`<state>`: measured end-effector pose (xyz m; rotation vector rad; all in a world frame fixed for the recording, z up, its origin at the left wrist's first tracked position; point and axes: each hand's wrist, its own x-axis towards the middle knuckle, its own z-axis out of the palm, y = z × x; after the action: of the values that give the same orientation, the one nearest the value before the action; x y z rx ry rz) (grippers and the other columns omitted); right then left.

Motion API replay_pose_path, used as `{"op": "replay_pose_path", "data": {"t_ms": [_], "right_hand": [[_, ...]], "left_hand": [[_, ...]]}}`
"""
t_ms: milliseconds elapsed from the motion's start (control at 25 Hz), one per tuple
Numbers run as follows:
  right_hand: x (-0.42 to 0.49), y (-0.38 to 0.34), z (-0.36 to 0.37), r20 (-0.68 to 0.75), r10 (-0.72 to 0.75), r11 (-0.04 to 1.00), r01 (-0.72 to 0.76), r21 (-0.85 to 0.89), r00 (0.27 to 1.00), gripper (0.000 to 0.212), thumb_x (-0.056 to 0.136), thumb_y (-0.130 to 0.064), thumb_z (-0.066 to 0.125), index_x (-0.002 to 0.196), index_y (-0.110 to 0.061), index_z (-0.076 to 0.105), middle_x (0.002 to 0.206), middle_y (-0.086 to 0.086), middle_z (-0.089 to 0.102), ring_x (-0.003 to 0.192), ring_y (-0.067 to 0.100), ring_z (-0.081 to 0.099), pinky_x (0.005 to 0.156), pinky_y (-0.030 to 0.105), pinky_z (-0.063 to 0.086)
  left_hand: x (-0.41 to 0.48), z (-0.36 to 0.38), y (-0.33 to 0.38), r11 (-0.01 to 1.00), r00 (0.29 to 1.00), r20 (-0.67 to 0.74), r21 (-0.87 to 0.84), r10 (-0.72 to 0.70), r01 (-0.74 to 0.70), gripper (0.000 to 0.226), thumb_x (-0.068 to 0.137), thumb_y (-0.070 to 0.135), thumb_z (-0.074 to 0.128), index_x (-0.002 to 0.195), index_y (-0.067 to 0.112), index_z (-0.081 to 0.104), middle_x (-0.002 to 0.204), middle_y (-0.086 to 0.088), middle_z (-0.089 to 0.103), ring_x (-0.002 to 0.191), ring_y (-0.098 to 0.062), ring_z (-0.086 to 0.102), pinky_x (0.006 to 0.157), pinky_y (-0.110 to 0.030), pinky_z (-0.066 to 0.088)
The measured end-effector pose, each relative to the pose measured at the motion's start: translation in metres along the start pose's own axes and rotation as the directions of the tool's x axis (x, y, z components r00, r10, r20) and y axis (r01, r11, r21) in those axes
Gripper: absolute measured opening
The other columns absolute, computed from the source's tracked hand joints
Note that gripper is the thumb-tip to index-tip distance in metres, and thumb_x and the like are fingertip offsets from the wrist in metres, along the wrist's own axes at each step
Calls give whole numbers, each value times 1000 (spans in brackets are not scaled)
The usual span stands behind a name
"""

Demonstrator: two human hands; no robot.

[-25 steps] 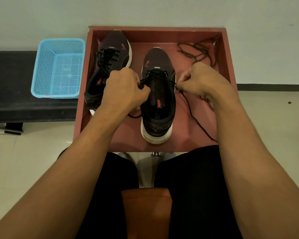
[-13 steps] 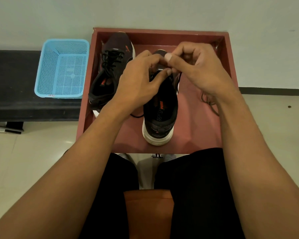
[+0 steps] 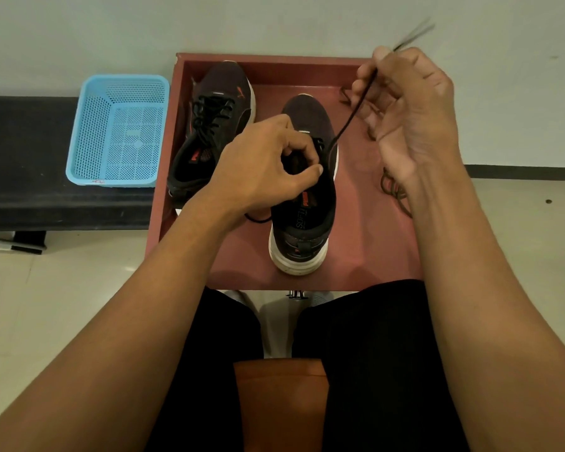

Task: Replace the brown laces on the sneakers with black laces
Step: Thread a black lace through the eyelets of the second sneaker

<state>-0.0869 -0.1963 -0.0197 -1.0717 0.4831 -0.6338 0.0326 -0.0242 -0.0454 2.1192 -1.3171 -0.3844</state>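
Two dark sneakers stand in a red tray [image 3: 366, 256]. The left sneaker [image 3: 214, 125] is laced in black. The right sneaker [image 3: 304, 220] is nearer me, with black lace only in its front eyelets. My left hand [image 3: 265, 164] pinches the sneaker's upper at the lacing. My right hand [image 3: 408, 106] is raised to the right and pinches the black lace [image 3: 349, 122], which runs taut down to the eyelets. Its free end blurs above my fingers. Brown laces [image 3: 393, 190] lie in the tray, partly hidden behind my right wrist.
A blue mesh basket [image 3: 118, 132] sits on a black bench [image 3: 23, 161] left of the tray. A white wall stands right behind the tray. My legs in black shorts are below, with a brown seat [image 3: 281, 406] between them.
My right hand has pulled the black lace up and out to the right, away from the left hand. My left hand has dropped back onto the right sneaker's lacing.
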Motion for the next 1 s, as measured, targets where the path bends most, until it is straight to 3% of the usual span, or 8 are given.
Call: {"op": "replay_pose_path", "data": {"t_ms": [80, 160, 320, 480, 640, 720, 880, 1000], "right_hand": [[3, 2, -1, -3, -34, 998, 34, 51, 999, 11, 96, -3, 72, 92, -7, 62, 86, 11, 71, 75, 17, 65, 74, 31, 57], [6, 6, -4, 17, -58, 997, 59, -40, 998, 12, 97, -3, 72, 105, -3, 62, 89, 14, 75, 73, 14, 64, 70, 27, 55], [9, 16, -7, 121, 16, 928, 30, -371, 992, 27, 99, -9, 73, 124, -2, 68, 97, 13, 80, 76, 14, 68, 71, 25, 55], [5, 20, -1, 178, 29, 760, 94, -643, 984, 13, 95, -14, 77, 107, -10, 80, 88, 4, 81, 73, 8, 71, 68, 20, 53], [5, 23, 2, 182, 12, 610, 137, -780, 983, 12, 85, -26, 87, 91, -16, 84, 81, -3, 80, 76, 8, 76, 74, 25, 61], [6, 24, 4, 220, 41, 521, 168, -837, 975, 10, 85, -30, 86, 90, -21, 84, 81, -7, 79, 77, 7, 75, 77, 27, 62], [6, 27, 10, 287, 156, 335, 223, -915, 945, 5, 87, -30, 83, 90, -26, 85, 67, -19, 68, 61, -13, 60, 61, 7, 42], [6, 28, 13, 286, 165, 276, 234, -932, 944, 9, 86, -32, 85, 92, -26, 85, 67, -22, 65, 60, -16, 58, 61, 3, 42]], "left_hand": [[-1, 0, 0, 999, 999, 39, 42, 20, -22, 22, 80, 58, 66, 90, 41, 75, 92, 10, 54, 86, -8, 54, 74, -37, 53], [-3, -5, -3, 1000, 999, 45, -2, 26, -26, 23, 80, 55, 72, 95, 38, 75, 92, 9, 53, 80, -6, 52, 74, -28, 49], [-8, -20, -14, 971, 975, -60, -117, -216, 208, 34, 84, 45, 83, 102, 22, 66, 84, 8, 64, 63, -1, 58, 63, -15, 46], [-10, -10, -6, 924, 925, -55, -100, -375, 369, 25, 89, 38, 80, 98, 16, 72, 75, 6, 74, 45, -8, 67, 46, -14, 50], [-10, -7, -1, 912, 909, -95, -99, -406, 397, 12, 93, 28, 73, 98, 19, 80, 74, 4, 75, 47, -9, 69, 63, -25, 62], [-11, -8, -3, 899, 898, -82, -123, -431, 420, 12, 95, 25, 71, 99, 20, 80, 75, 3, 76, 49, -10, 70, 62, -25, 62], [-11, -9, -5, 870, 879, -53, -180, -474, 459, 10, 97, 23, 72, 99, 18, 80, 77, 1, 76, 53, -12, 73, 62, -26, 63], [-10, -8, -8, 839, 862, -18, -241, -506, 487, 6, 97, 21, 74, 100, 19, 79, 80, 2, 76, 58, -15, 75, 65, -35, 66]]}}
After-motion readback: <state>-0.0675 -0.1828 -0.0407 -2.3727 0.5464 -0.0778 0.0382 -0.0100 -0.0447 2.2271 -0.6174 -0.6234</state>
